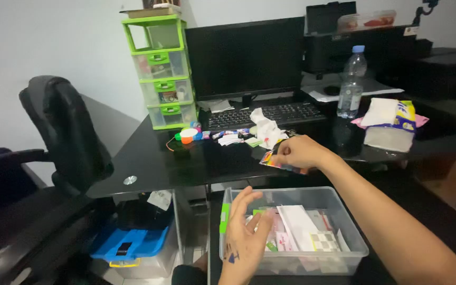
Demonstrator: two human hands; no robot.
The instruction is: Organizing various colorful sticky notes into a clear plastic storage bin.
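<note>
The right hand (297, 151) covers most of the small multicoloured glossy packet (276, 161); its print is too blurred to make out. The left hand (245, 232) hides the near left corner of the clear plastic storage box (350, 230). The papers inside blur together. The right forearm runs off the lower right frame edge. The contents of the green-framed translucent drawer tower (163, 71) are indistinct.

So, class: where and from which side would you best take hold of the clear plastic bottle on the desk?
Grip the bottle around its middle, coming from the front. It stands upright, its body is round and slim, and the side facing the desk edge looks open, while a printer sits close behind it.
</note>
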